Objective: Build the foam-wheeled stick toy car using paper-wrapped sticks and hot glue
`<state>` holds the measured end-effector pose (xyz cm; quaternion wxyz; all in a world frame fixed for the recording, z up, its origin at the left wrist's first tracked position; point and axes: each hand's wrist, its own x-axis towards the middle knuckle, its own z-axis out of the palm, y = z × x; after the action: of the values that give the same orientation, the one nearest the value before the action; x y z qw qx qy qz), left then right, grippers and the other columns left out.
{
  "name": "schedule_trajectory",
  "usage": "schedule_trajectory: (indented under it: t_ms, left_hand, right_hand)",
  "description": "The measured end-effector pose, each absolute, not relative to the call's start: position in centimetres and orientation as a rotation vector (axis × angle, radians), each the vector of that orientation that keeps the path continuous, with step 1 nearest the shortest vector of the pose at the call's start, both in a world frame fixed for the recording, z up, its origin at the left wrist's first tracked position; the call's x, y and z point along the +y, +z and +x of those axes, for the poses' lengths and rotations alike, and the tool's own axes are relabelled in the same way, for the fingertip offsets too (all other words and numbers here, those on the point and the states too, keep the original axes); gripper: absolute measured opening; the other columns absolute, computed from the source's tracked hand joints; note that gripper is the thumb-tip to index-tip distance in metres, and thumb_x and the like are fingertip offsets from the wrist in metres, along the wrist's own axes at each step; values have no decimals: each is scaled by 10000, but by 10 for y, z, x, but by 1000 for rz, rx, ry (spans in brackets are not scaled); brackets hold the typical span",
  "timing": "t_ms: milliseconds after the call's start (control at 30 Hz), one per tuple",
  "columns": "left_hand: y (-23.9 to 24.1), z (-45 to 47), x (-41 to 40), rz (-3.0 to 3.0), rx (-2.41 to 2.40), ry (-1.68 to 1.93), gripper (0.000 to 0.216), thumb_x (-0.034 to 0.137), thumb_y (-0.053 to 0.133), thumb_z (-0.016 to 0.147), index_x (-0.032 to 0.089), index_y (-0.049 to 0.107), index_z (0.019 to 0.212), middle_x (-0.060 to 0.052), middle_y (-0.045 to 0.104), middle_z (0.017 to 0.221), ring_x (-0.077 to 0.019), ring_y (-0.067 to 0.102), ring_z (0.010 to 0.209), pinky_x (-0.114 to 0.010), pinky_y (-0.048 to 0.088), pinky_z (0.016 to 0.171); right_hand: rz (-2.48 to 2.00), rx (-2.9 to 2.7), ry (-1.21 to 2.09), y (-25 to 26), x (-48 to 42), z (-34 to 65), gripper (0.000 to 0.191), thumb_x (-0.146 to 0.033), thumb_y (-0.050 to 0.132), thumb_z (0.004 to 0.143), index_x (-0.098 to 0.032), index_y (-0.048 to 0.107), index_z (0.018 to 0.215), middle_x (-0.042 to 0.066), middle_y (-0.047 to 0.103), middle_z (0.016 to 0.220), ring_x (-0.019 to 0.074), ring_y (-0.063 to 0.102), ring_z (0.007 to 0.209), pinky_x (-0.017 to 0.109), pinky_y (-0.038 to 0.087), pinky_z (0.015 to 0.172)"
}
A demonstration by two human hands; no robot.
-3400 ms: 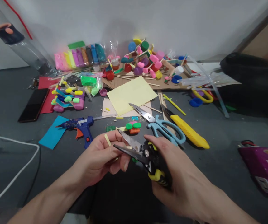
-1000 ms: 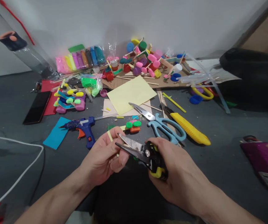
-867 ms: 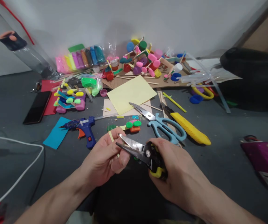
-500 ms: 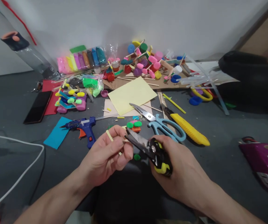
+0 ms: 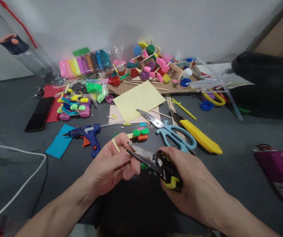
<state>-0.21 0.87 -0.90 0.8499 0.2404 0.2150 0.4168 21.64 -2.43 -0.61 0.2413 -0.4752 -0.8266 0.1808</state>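
Observation:
My left hand (image 5: 109, 166) pinches a thin pale yellow stick (image 5: 115, 145) between thumb and fingers, low in the middle of the view. My right hand (image 5: 184, 179) grips black snips with yellow handle pads (image 5: 156, 162). Their blades point left and are slightly apart at my left fingertips. Just beyond the hands lies a small piece with green and orange discs (image 5: 141, 133) on the dark grey table (image 5: 230, 138).
Blue scissors (image 5: 171, 133), a yellow utility knife (image 5: 198, 136), a blue glue gun (image 5: 86, 133), a yellow sheet (image 5: 138, 98), a blue paper scrap (image 5: 57, 143) and a phone (image 5: 39, 113) lie about. Clay packs (image 5: 84, 62) and stick models (image 5: 151, 65) line the back. A purple box (image 5: 278, 171) sits right.
The snips' blades shut about half a second ago and now stand slightly apart again at the stick. Both hands have stayed in much the same place.

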Motion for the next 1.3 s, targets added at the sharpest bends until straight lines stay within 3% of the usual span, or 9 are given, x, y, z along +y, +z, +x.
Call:
schedule_trajectory:
  t_ms: [233,600,867,1033,1300]
  left_hand:
    - [-9,-4,7,520,489,865,189,289,740,912,179,611,829,17,673,600,-29,467,412,-83,415,452]
    - [-6,-5,7,500,550,820,124,245,697,923,186,602,870,68,518,477,-36,362,373,-91,348,413]
    - [-4,-5,6,545,490,824,164,297,665,955,190,588,858,55,558,518,-36,291,383,-96,333,407]
    - [-4,-6,5,520,495,847,169,301,671,957,192,602,847,54,563,519,-38,314,392,-91,371,421]
    - [-6,-8,5,491,472,830,101,221,654,955,193,609,868,51,568,524,-33,413,399,-79,393,452]
  right_hand:
    - [-1300,-2257,394,-8,-23,215,263,-109,501,797,-210,508,1039,-11,643,738,173,617,608,260,434,553]
    - [-1333,-2245,563,-8,-23,216,383,-155,584,777,-220,510,1147,33,684,919,206,683,780,287,500,661]
    - [-1303,-2293,442,-8,-24,216,271,-113,501,770,-204,521,1025,5,659,749,188,633,620,273,442,551]
    - [-1363,-2181,591,-7,-24,215,311,-103,554,783,-240,526,1060,-32,657,762,159,639,629,240,455,574]
    - [-1352,-2219,591,-7,-24,214,333,-149,572,770,-230,541,1092,7,697,848,194,686,719,273,483,624]
